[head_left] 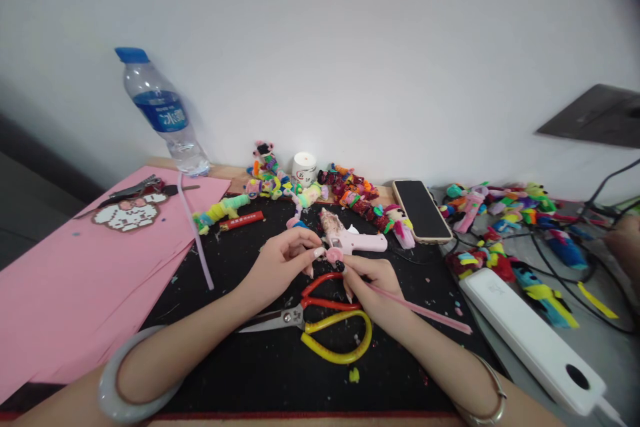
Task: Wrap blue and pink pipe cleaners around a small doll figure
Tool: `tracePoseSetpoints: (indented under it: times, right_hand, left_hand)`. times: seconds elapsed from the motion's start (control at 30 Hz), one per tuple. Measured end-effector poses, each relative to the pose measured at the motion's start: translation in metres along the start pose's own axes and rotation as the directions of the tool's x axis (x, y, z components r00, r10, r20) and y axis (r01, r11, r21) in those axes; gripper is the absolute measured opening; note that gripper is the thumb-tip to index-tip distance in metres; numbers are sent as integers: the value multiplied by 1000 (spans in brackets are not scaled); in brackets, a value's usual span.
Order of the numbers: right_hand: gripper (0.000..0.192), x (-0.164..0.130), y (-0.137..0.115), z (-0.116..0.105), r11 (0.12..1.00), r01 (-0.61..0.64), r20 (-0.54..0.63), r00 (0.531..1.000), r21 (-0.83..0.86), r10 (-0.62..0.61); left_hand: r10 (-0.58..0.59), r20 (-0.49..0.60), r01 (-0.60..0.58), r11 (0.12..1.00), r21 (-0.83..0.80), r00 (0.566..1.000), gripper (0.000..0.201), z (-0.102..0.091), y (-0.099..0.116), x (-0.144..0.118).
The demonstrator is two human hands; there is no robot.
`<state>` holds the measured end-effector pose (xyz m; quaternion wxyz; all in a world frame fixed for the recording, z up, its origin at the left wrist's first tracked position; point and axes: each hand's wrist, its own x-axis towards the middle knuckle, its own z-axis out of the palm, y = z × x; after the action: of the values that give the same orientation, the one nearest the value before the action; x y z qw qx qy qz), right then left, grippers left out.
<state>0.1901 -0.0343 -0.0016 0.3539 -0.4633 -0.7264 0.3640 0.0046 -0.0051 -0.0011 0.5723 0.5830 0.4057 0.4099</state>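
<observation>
While both wrists run off the head view's bottom edge, left hand [280, 260] and right hand [373, 283] pinch a small pink coil [334, 255], apparently wound from the pink pipe cleaner [420, 310], above the scissors [320, 320], fingertips partly hidden.

Both hands meet mid-tabletop [260, 373]: left hand [280, 263] pinches a little pink coil [334, 255], right hand [373, 290] holds the pink pipe cleaner [425, 312] trailing off it. Scissors [320, 323] lie just under them, pink glue gun [350, 240] right behind, phone [421, 209] and fuzzy pipe-cleaner figures [350, 197] along the wall.
</observation>
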Motion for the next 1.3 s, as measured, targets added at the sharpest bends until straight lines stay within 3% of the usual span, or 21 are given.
tracePoseSetpoints:
  times: [0.27, 0.63, 1.3]
  right_hand:
    - [31, 1, -3, -1, 1000, -4, -1, 1000, 3, 4]
    - [32, 0, 1, 0, 1000, -13, 11, 1000, -6, 13]
    - [31, 1, 1, 2, 1000, -19, 14, 1000, -23, 19]
  left_hand:
    - [25, 27, -30, 983, 179, 999, 17, 0, 5, -2]
    - [98, 57, -109, 964, 244, 994, 21, -1, 3, -2]
    - [113, 49, -123, 952, 280, 992, 21, -2, -4, -2]
